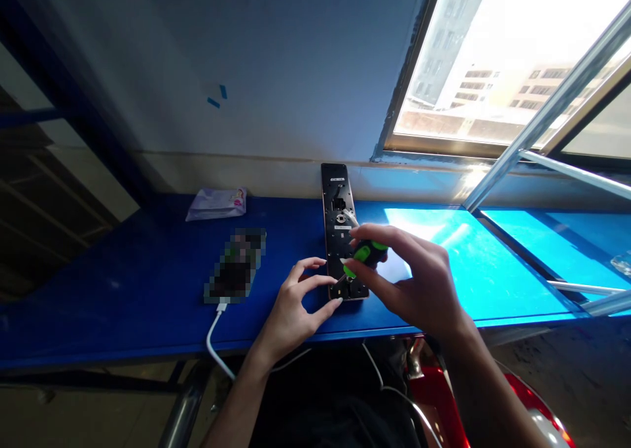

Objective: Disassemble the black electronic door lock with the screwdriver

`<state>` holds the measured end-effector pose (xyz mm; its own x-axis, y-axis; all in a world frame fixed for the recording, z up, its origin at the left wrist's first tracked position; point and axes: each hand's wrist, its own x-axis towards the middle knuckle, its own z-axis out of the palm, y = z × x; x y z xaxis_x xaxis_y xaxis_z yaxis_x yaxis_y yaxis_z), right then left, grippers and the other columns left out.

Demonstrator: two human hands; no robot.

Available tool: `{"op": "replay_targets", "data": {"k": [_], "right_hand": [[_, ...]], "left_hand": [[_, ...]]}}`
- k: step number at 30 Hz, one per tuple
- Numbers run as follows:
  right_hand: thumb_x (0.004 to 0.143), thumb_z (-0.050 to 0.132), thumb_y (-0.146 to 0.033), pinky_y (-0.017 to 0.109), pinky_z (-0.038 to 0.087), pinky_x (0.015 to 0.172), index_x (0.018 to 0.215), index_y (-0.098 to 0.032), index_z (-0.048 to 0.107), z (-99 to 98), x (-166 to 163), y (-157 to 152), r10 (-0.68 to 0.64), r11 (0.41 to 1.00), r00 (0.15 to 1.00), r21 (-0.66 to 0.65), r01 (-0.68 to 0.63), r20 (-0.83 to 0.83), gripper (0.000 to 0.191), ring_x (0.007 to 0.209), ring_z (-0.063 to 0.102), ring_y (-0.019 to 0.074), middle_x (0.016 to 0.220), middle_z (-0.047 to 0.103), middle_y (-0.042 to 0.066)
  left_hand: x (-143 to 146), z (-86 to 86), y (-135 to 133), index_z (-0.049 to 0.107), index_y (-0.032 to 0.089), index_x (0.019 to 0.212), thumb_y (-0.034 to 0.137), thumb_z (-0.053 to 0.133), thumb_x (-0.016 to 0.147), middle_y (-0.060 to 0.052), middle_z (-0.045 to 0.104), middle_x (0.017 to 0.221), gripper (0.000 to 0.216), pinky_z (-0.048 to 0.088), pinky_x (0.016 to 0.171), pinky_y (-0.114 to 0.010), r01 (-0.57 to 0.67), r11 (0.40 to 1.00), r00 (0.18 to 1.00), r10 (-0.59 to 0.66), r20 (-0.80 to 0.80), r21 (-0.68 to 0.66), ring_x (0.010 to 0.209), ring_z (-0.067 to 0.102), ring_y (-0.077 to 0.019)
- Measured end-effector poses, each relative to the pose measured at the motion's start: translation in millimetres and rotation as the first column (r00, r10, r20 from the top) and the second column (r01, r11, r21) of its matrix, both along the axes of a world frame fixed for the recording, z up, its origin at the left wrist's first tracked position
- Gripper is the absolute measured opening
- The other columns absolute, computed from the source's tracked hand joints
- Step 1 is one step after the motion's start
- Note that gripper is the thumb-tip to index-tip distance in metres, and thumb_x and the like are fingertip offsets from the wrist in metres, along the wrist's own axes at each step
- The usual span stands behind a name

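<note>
A long black panel (340, 234), with white labels, screw holes and a square recess, lies on the blue table, its far end by the wall. My right hand (411, 270) is closed around a black and green screwdriver (363, 256). The screwdriver is tilted, its shaft pointing down-left to the panel's near end. My left hand (298, 297) rests at the panel's near left side, fingers apart. Its index finger and thumb touch the panel's surface on either side of the screwdriver tip. Whether a screw sits under the tip is too small to tell.
On the blue table (162, 290) a blurred-out phone (236, 264) lies to the left, with a white cable (213, 343) plugged in. A pale purple packet (217, 203) lies behind it. A metal frame (532, 123) stands at the right, before the window. A red stool (436, 395) is below.
</note>
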<state>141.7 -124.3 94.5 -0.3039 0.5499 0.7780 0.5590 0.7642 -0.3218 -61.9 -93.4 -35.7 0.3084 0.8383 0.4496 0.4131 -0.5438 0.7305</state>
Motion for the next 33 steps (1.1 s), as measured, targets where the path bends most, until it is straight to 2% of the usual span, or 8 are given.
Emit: {"op": "replay_targets", "data": {"k": [12, 15, 19, 21, 23, 27, 30, 33], "right_hand": [[0.096, 0.066, -0.011, 0.027, 0.058, 0.079, 0.113, -0.020, 0.066, 6.5, -7, -5, 0.065, 0.996, 0.991, -0.073, -0.057, 0.117, 0.019, 0.090, 0.071, 0.0153, 0.102, 0.077, 0.005], [0.095, 0.065, -0.015, 0.027, 0.049, 0.064, 0.094, -0.019, 0.066, 13.2, -12, -7, -0.039, 0.990, 0.982, -0.128, 0.064, 0.182, 0.004, 0.070, 0.061, 0.0135, 0.083, 0.071, 0.002], [0.101, 0.068, -0.040, 0.027, 0.034, 0.053, 0.071, -0.018, 0.063, 18.7, -14, -1, -0.191, 0.973, 0.954, -0.087, 0.216, 0.230, 0.038, 0.053, 0.045, 0.0092, 0.060, 0.059, -0.003], [0.104, 0.065, -0.041, 0.026, 0.037, 0.055, 0.079, -0.017, 0.071, 21.4, -12, 3, -0.128, 0.981, 0.953, -0.110, 0.163, 0.274, 0.035, 0.055, 0.052, 0.0094, 0.065, 0.066, -0.001], [0.106, 0.061, -0.032, 0.026, 0.045, 0.063, 0.106, -0.016, 0.077, 24.7, -9, 5, -0.028, 0.982, 0.950, -0.169, 0.085, 0.311, 0.023, 0.069, 0.066, 0.0121, 0.087, 0.078, 0.004], [0.102, 0.055, -0.016, 0.027, 0.048, 0.071, 0.145, -0.018, 0.063, 32.1, -3, 3, 0.071, 0.963, 0.927, -0.268, 0.032, 0.367, 0.045, 0.085, 0.070, 0.0151, 0.110, 0.079, 0.007], [0.095, 0.058, -0.012, 0.027, 0.049, 0.071, 0.145, -0.021, 0.064, 35.3, -6, 0, 0.103, 0.948, 0.921, -0.318, 0.024, 0.375, 0.051, 0.087, 0.068, 0.0157, 0.111, 0.077, 0.005], [0.099, 0.061, -0.022, 0.029, 0.049, 0.069, 0.131, -0.019, 0.074, 35.1, -12, -1, 0.043, 0.951, 0.922, -0.300, 0.081, 0.385, 0.034, 0.084, 0.072, 0.0171, 0.109, 0.080, 0.006]], "left_hand": [[2, 0.2, 0, 0.079, 0.028, 0.112, 0.030, 0.082, 0.087, -0.008, 0.062, 0.142, 0.025, 0.053, 0.117, -0.049, -0.004, 1.000, 1.000, 0.004, -0.012, -0.019, 0.133, 0.064, -0.0303], [3, 0.6, 1, 0.076, 0.028, 0.124, 0.032, 0.081, 0.088, -0.009, 0.060, 0.150, 0.037, 0.052, 0.118, -0.051, -0.020, 0.999, 0.999, 0.018, -0.040, -0.048, 0.138, 0.061, -0.0321], [4, -1.4, 5, 0.074, 0.028, 0.132, 0.039, 0.078, 0.092, -0.010, 0.064, 0.151, 0.042, 0.048, 0.122, -0.053, -0.011, 0.995, 0.996, 0.002, -0.090, -0.100, 0.142, 0.059, -0.0340], [4, -2.0, 6, 0.073, 0.028, 0.134, 0.039, 0.077, 0.092, -0.008, 0.073, 0.140, 0.043, 0.051, 0.119, -0.049, 0.013, 0.993, 0.996, -0.023, -0.087, -0.117, 0.133, 0.067, -0.0318], [4, -1.3, 6, 0.073, 0.028, 0.134, 0.039, 0.077, 0.093, -0.005, 0.078, 0.130, 0.043, 0.055, 0.115, -0.044, 0.020, 0.993, 0.997, -0.029, -0.074, -0.117, 0.123, 0.073, -0.0289], [4, 3.1, 5, 0.074, 0.028, 0.133, 0.038, 0.080, 0.091, -0.004, 0.079, 0.128, 0.044, 0.057, 0.112, -0.039, 0.008, 0.992, 0.998, -0.016, -0.061, -0.124, 0.118, 0.075, -0.0272], [4, 6.2, 4, 0.074, 0.028, 0.133, 0.036, 0.081, 0.090, -0.003, 0.079, 0.128, 0.044, 0.057, 0.112, -0.040, 0.016, 0.991, 0.998, -0.024, -0.054, -0.133, 0.118, 0.075, -0.0277], [4, 6.2, 4, 0.074, 0.026, 0.133, 0.036, 0.080, 0.090, -0.005, 0.080, 0.127, 0.044, 0.057, 0.111, -0.041, 0.016, 0.990, 0.998, -0.024, -0.056, -0.142, 0.118, 0.075, -0.0287]]}}
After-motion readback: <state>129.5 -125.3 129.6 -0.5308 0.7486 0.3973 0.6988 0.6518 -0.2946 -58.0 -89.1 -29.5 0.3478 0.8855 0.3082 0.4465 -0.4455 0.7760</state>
